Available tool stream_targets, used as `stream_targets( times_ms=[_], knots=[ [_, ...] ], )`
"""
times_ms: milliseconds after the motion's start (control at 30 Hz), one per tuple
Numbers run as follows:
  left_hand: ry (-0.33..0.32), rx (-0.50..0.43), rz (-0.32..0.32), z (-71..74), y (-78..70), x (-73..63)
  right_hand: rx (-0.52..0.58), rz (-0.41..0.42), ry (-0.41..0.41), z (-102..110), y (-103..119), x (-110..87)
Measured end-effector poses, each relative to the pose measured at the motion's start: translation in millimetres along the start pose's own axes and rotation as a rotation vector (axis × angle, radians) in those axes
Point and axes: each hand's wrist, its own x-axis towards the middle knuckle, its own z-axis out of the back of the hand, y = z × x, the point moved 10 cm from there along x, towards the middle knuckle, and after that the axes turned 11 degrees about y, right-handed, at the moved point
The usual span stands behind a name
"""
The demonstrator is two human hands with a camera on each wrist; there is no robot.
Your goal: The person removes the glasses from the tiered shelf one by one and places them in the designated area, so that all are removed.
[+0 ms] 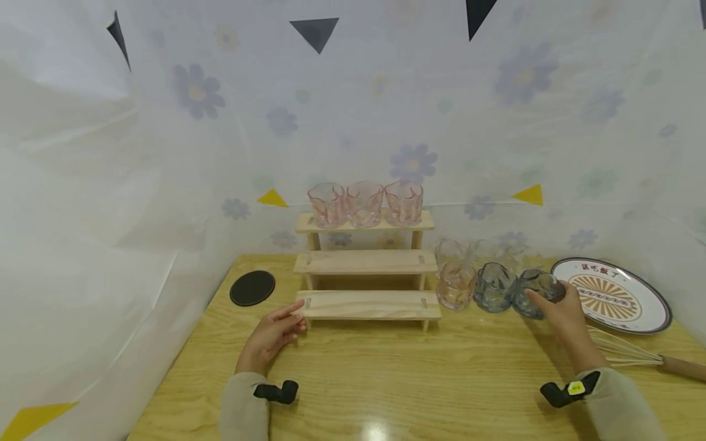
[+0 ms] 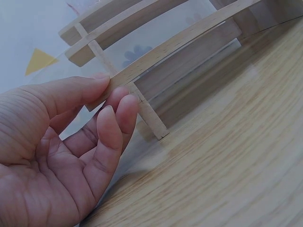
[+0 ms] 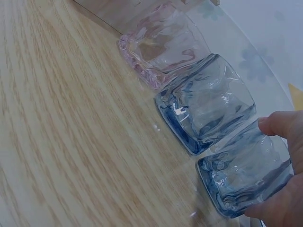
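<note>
A three-tier wooden shelf [image 1: 369, 306] stands mid-table. My left hand [image 1: 273, 337] pinches the left end of its lowest board, thumb above and fingers below, as the left wrist view shows. Three pink glasses [image 1: 365, 205] line the top tier; the two lower tiers are bare. To the right of the shelf, my right hand [image 1: 568, 318] grips a blue glass [image 3: 241, 175] between thumb and fingers. Beside that glass is another blue glass [image 3: 203, 104], then a pink glass [image 3: 165, 45] nearest the shelf. Several clear glasses [image 1: 449, 251] stand behind this row.
At the far right a white patterned plate [image 1: 656, 306] lies behind a whisk [image 1: 678, 367] with a wooden handle. A round black coaster [image 1: 252, 288] lies left of the shelf. Flower-printed sheeting [image 1: 353, 110] hangs behind the table.
</note>
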Motion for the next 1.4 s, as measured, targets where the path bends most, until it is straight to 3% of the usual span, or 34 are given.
stream_targets(
  times_ms=[367,533,667,1067,1400],
  knots=[
    [0.014,-0.001,0.002,-1.1,-3.9,0.0,-0.009,-0.003,-0.012,2.8,3.3,-2.8],
    [0.045,-0.014,-0.003,-3.7,-4.7,-0.8,0.038,0.035,-0.039,7.6,6.0,-4.8],
    [0.031,-0.023,-0.007,-2.4,-4.9,-1.6,0.057,0.071,-0.074,12.9,17.2,-6.2],
    [0.029,-0.007,-0.009,-1.5,-0.3,-0.2,0.027,0.205,-0.131,20.4,74.5,-13.6],
    [0.022,-0.025,0.006,-4.8,-3.5,-3.0,0.017,0.402,-0.077,-4.8,147.9,-1.9]
  ],
)
